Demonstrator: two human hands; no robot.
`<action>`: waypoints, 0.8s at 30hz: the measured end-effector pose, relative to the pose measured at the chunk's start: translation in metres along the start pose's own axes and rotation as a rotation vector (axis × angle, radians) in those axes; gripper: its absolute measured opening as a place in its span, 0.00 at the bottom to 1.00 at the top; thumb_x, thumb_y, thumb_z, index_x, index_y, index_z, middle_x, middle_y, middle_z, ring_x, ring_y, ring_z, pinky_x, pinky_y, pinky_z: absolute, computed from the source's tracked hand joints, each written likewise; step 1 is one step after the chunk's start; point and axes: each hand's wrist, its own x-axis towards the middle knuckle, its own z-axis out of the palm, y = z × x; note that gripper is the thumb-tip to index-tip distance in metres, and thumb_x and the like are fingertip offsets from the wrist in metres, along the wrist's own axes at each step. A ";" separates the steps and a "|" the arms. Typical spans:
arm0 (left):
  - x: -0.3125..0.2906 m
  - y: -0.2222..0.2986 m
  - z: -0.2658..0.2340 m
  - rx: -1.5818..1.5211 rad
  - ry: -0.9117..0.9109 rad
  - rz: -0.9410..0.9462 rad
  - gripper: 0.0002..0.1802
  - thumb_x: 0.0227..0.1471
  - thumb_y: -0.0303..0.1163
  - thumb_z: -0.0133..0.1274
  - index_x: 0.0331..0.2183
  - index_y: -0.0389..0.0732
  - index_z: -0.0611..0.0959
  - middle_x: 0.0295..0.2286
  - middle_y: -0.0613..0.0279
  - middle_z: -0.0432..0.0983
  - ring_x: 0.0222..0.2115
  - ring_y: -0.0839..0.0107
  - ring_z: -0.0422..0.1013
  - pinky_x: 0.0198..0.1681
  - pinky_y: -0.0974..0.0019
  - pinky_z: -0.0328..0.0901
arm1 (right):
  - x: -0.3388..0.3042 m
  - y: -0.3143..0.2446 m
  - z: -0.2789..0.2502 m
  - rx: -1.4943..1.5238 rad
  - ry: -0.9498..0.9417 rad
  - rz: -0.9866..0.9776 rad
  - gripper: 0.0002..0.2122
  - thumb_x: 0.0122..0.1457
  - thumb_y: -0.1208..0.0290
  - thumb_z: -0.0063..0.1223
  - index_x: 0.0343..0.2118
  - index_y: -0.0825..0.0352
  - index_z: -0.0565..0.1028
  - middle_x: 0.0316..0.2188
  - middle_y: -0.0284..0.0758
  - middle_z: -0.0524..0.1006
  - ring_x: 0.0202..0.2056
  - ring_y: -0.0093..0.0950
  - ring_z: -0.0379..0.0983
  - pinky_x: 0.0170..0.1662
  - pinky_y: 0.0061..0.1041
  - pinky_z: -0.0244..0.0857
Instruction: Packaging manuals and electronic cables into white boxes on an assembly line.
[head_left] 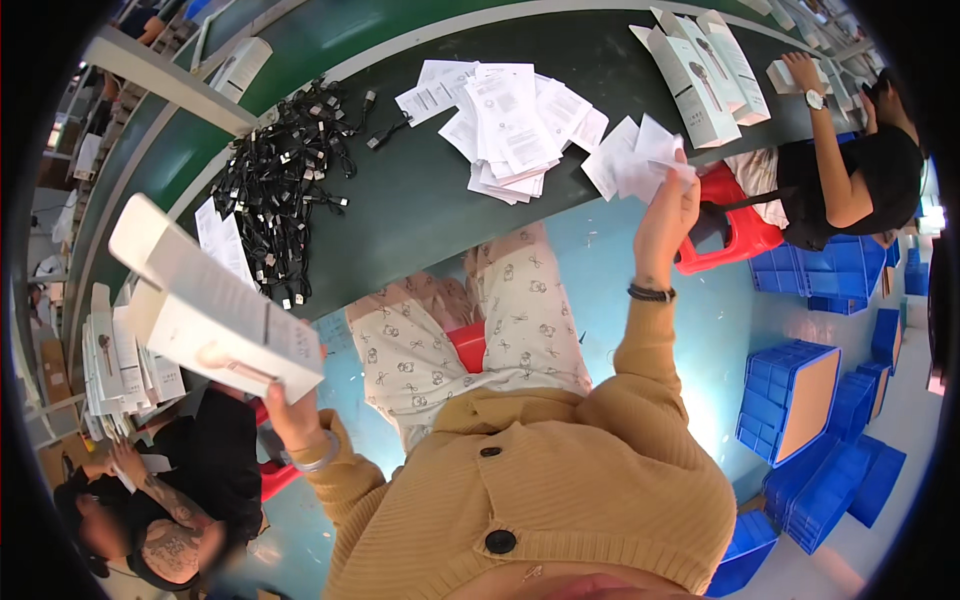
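Observation:
My left hand (295, 410) grips the lower end of a white carton (225, 312), held tilted off the table's left side with its top flap raised. At the right, my right hand (665, 222) is closed on a folded leaflet (668, 172), near the table's front edge. Beside and partly under it lie other white leaflets (612, 162). A loose, fanned pile of printed leaflets (512, 125) covers the table's middle. To its left spreads a tangled heap of black USB cables (285, 180), with a single cable (388, 131) apart from it.
Several white cartons (692, 85) stand at the table's far right; more cartons (125, 360) are stacked at left. A metal rail (165, 80) crosses the far left. Co-workers sit on both sides: one person (850, 180) right, another (180, 500) left. Blue crates (787, 400) stand on the floor.

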 end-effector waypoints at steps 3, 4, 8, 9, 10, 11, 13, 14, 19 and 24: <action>-0.010 -0.011 0.014 0.031 0.029 0.013 0.52 0.41 0.47 0.61 0.60 0.38 0.51 0.55 0.54 0.56 0.55 0.56 0.57 0.55 0.51 0.55 | 0.009 0.001 0.039 -0.584 -0.176 -0.190 0.11 0.60 0.68 0.49 0.39 0.71 0.73 0.44 0.40 0.74 0.42 0.26 0.70 0.42 0.26 0.65; -0.010 -0.012 0.020 0.044 0.047 0.017 0.53 0.40 0.47 0.61 0.59 0.37 0.51 0.55 0.54 0.56 0.55 0.58 0.57 0.55 0.53 0.55 | 0.015 -0.001 0.047 -0.577 -0.179 -0.196 0.11 0.60 0.68 0.49 0.39 0.71 0.73 0.44 0.40 0.74 0.42 0.26 0.70 0.42 0.26 0.65; -0.016 -0.018 0.028 0.041 0.040 0.024 0.53 0.40 0.46 0.62 0.59 0.35 0.53 0.55 0.57 0.57 0.55 0.61 0.56 0.58 0.57 0.51 | 0.051 0.022 0.063 -0.611 -0.376 0.012 0.10 0.59 0.67 0.46 0.37 0.69 0.72 0.23 0.34 0.74 0.25 0.21 0.69 0.27 0.22 0.62; -0.018 -0.018 0.032 0.025 0.046 0.015 0.53 0.39 0.46 0.62 0.59 0.34 0.53 0.54 0.57 0.57 0.55 0.62 0.56 0.58 0.58 0.51 | 0.064 0.035 0.066 -0.392 -0.343 -0.019 0.09 0.59 0.68 0.47 0.36 0.69 0.72 0.23 0.30 0.73 0.24 0.18 0.67 0.25 0.19 0.59; -0.021 -0.020 0.031 0.021 0.056 0.022 0.53 0.39 0.46 0.62 0.59 0.34 0.53 0.54 0.57 0.57 0.55 0.62 0.56 0.58 0.58 0.51 | 0.076 0.039 0.069 -0.371 -0.368 0.032 0.09 0.59 0.68 0.47 0.36 0.69 0.72 0.24 0.31 0.73 0.25 0.18 0.67 0.27 0.19 0.60; -0.022 -0.024 0.030 0.019 0.067 0.018 0.53 0.39 0.46 0.62 0.59 0.34 0.53 0.54 0.57 0.57 0.55 0.63 0.56 0.57 0.59 0.51 | 0.089 0.042 0.072 -0.351 -0.393 0.083 0.09 0.59 0.69 0.47 0.36 0.70 0.72 0.26 0.31 0.74 0.27 0.18 0.67 0.28 0.19 0.61; -0.027 -0.021 0.038 0.051 0.071 -0.019 0.53 0.39 0.50 0.63 0.57 0.33 0.56 0.52 0.57 0.60 0.53 0.65 0.59 0.55 0.62 0.54 | 0.101 0.049 0.083 -0.112 -0.439 0.168 0.09 0.59 0.70 0.48 0.38 0.70 0.72 0.30 0.32 0.74 0.29 0.18 0.68 0.32 0.19 0.62; -0.028 -0.022 0.041 0.110 0.053 -0.032 0.52 0.38 0.53 0.64 0.56 0.33 0.58 0.51 0.58 0.62 0.51 0.67 0.61 0.54 0.63 0.56 | 0.105 0.050 0.083 -0.046 -0.451 0.243 0.09 0.59 0.70 0.49 0.39 0.70 0.72 0.30 0.32 0.75 0.30 0.18 0.68 0.33 0.19 0.62; -0.014 -0.035 0.057 0.164 -0.109 0.083 0.55 0.32 0.59 0.66 0.54 0.36 0.64 0.49 0.61 0.66 0.49 0.70 0.63 0.52 0.64 0.59 | 0.116 0.022 0.075 -0.287 -0.453 -0.088 0.13 0.57 0.67 0.54 0.39 0.74 0.74 0.33 0.32 0.76 0.34 0.19 0.69 0.37 0.18 0.63; -0.005 -0.042 0.069 0.359 -0.299 0.061 0.44 0.34 0.31 0.70 0.48 0.40 0.59 0.45 0.58 0.68 0.48 0.69 0.64 0.52 0.64 0.58 | 0.066 -0.105 0.090 -0.230 -0.704 -0.189 0.10 0.56 0.79 0.54 0.40 0.73 0.74 0.29 0.32 0.76 0.23 0.16 0.68 0.22 0.13 0.59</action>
